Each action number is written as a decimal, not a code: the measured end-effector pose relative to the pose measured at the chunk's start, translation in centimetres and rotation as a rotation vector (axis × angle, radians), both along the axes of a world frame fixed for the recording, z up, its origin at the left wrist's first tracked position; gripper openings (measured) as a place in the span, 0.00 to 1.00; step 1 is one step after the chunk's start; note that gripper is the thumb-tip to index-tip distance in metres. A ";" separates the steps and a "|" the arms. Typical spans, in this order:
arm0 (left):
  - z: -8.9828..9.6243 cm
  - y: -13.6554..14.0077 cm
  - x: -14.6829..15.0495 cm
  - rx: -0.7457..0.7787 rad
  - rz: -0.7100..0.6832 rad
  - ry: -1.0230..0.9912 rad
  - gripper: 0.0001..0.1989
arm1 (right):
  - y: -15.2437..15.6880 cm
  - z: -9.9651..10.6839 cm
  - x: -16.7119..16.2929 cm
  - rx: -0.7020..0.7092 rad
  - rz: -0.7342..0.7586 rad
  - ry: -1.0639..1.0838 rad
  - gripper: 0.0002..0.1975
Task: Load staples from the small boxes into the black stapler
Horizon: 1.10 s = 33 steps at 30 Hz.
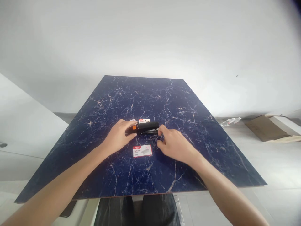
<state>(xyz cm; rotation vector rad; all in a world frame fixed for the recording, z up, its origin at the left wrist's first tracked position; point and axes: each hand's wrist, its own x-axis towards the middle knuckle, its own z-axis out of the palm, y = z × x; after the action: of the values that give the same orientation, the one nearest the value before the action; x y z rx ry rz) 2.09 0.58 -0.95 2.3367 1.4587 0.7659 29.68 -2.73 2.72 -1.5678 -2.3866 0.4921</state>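
A black stapler (pixel 148 126) with an orange part at its left end lies sideways above the blue marbled table (pixel 145 100). My left hand (pixel 119 133) grips its left end, thumb in front and fingers behind. At the stapler's right end, my right hand (pixel 175 142) has its curled index finger touching the tip; the thumb sits lower, apart from it. Whether anything small is between those fingers is too fine to see. Nearer me lies a red-and-white staple box (pixel 142 151). Behind the stapler, a white card or box (pixel 144 121) with a stapler picture is partly hidden.
A cardboard box (pixel 265 128) and a clear plastic bottle (pixel 228 122) are on the floor to the right. A white wall (pixel 150 40) rises beyond the table's far edge. A dark flat object (pixel 68 209) shows below the near left edge.
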 end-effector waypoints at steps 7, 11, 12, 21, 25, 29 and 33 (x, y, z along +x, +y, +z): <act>0.3 -0.1 1.1 0.017 -0.017 0.022 0.25 | 1.3 -1.5 -1.2 0.117 0.072 0.032 0.06; 0.8 -1.9 3.1 -0.030 -0.197 0.017 0.31 | 3.3 -2.0 -0.1 0.131 -0.068 0.205 0.06; 1.0 -2.5 3.3 -0.059 -0.255 0.021 0.33 | 3.5 -2.0 0.1 0.144 -0.089 0.240 0.06; 3.7 -2.8 -0.9 -0.221 -0.415 0.130 0.25 | 3.4 -1.1 1.3 0.149 -0.151 0.416 0.05; 3.7 0.0 -2.9 -0.026 -0.147 0.135 0.20 | 3.4 -1.6 0.9 0.171 -0.103 0.355 0.05; 2.2 2.0 -3.8 -0.017 -0.076 0.185 0.19 | 3.3 -2.1 0.3 0.150 -0.054 0.287 0.06; 1.4 1.5 -2.9 -0.084 -0.078 0.182 0.12 | 2.9 -2.1 -0.1 0.024 -0.022 0.301 0.06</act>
<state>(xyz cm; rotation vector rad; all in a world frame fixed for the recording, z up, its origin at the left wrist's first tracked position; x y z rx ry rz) -0.77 2.08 0.49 2.4361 1.4297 0.4727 29.55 0.21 0.63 -1.3965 -2.1384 0.6423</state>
